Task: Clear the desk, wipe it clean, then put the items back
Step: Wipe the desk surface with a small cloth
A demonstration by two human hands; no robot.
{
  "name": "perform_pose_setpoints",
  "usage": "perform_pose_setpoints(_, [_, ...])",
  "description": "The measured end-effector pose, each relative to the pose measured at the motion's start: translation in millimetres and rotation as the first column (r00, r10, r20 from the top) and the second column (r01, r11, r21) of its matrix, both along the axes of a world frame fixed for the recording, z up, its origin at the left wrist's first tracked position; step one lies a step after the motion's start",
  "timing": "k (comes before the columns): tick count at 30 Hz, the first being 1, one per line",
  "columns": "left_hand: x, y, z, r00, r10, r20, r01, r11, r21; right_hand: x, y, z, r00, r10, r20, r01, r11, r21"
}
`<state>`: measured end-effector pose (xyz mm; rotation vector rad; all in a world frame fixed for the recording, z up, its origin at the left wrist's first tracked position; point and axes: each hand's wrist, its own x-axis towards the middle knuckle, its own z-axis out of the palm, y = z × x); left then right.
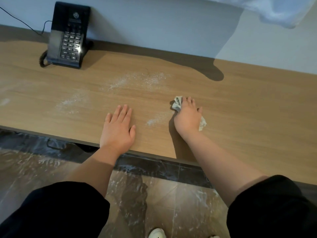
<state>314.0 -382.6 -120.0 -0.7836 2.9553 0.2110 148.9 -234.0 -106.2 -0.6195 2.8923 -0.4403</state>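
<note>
A wooden desk [240, 100] stretches across the view, dusted with white powder [137, 80] in patches at the middle and left. My right hand [187, 117] presses a crumpled pale cloth [177, 104] onto the desk, fingers curled over it, with cloth ends sticking out at both sides. A small powder streak [154, 120] lies just left of that hand. My left hand [118, 128] rests flat on the desk near the front edge, fingers straight, holding nothing.
A black desk telephone [68, 34] stands at the back left against the wall, its cord trailing left. White powder is scattered on the tiled floor [180, 203] below the desk edge. A pale shoe [157, 233] shows at the bottom.
</note>
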Motion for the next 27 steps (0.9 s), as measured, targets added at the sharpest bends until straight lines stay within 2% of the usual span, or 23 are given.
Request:
perform_pose_setpoints(4, [-1, 0, 1, 1.000, 0.001, -0.003, -0.001, 1.000, 0.009, 28, -18, 0, 0.980, 0.199, 0.002, -0.198, 0.979, -0.055])
perform_pose_setpoints(6, [-1, 0, 0, 1.000, 0.001, 0.002, -0.001, 1.000, 0.009, 36, -20, 5, 0.959, 0.269, 0.083, -0.261, 0.960, -0.104])
perform_pose_setpoints(8, [0, 0, 1, 1.000, -0.004, 0.008, 0.004, 1.000, 0.008, 32, -13, 17, 0.947, 0.269, 0.173, -0.231, 0.949, -0.213])
perform_pose_setpoints(10, [0, 0, 0, 1.000, -0.009, 0.010, 0.009, 1.000, 0.011, 17, 2, 30, 0.973, 0.208, 0.100, -0.176, 0.948, -0.265])
perform_pose_setpoints(11, [1, 0, 0, 1.000, -0.010, 0.012, 0.010, 1.000, 0.010, 8, 10, 35, 0.984, 0.176, 0.011, -0.169, 0.957, -0.234])
perform_pose_setpoints(13, [0, -1, 0, 1.000, -0.012, 0.016, 0.012, 1.000, 0.008, -13, 27, 39, 0.982, 0.155, -0.107, -0.163, 0.984, -0.078])
perform_pose_setpoints(15, [0, -1, 1, 1.000, -0.013, 0.010, 0.013, 1.000, 0.007, -32, 38, 34, 0.978, 0.199, -0.064, -0.193, 0.978, 0.082])
perform_pose_setpoints(18, [0, -1, 1, 1.000, -0.015, 0.008, 0.015, 1.000, 0.012, -45, 48, 15, 0.928, 0.372, 0.028, -0.367, 0.898, 0.242])
perform_pose_setpoints(21, [0, -1, 0, 1.000, -0.017, 0.002, 0.017, 1.000, 0.017, -48, 53, 5, 0.903, 0.430, -0.023, -0.416, 0.884, 0.213])
perform_pose_setpoints(27, [0, -2, 1, 1.000, -0.022, -0.002, 0.022, 0.999, 0.024, -39, 41, -3, 0.949, 0.312, -0.044, -0.304, 0.944, 0.129])
